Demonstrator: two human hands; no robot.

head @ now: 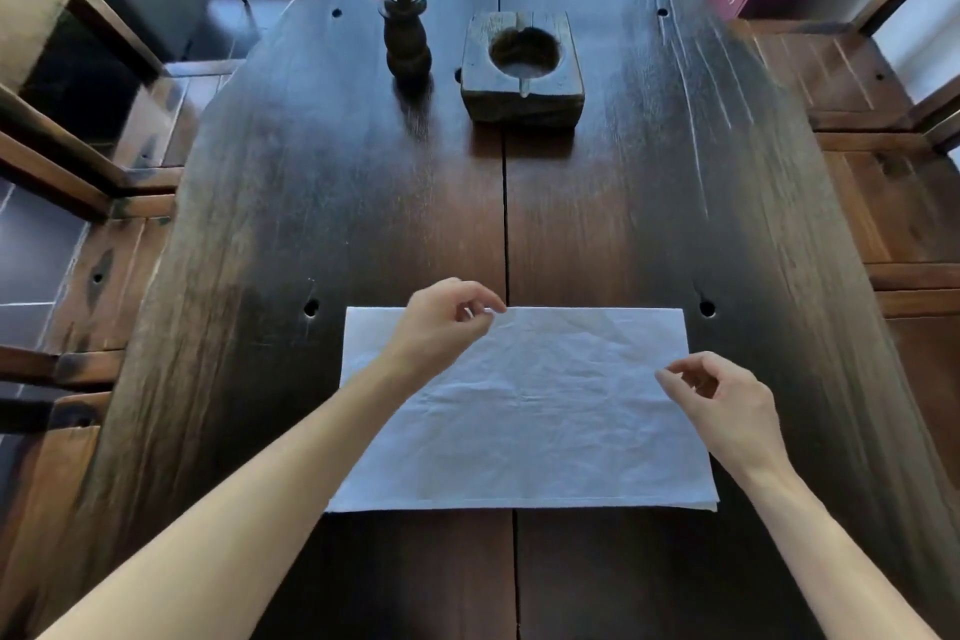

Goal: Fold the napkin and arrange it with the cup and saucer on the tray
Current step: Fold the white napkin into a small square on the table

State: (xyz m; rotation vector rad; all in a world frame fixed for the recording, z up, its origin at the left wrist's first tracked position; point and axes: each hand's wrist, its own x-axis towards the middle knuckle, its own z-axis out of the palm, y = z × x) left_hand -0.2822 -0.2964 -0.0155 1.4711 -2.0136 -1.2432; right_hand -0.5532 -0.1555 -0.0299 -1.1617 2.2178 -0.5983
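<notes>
A white napkin (524, 411) lies flat on the dark wooden table (597, 224), folded into a wide rectangle with stacked layers showing at its near right corner. My left hand (441, 322) hovers over the napkin's far edge near the middle, thumb and forefinger close together with nothing between them. My right hand (727, 400) hangs over the right edge, fingers curled loosely and apart, holding nothing. No cup, saucer or tray is in view.
A square wooden block with a round hollow (522, 68) stands at the far middle. A dark carved wooden holder with sticks (405, 31) stands left of it. Wooden chairs (883, 172) flank both sides of the table.
</notes>
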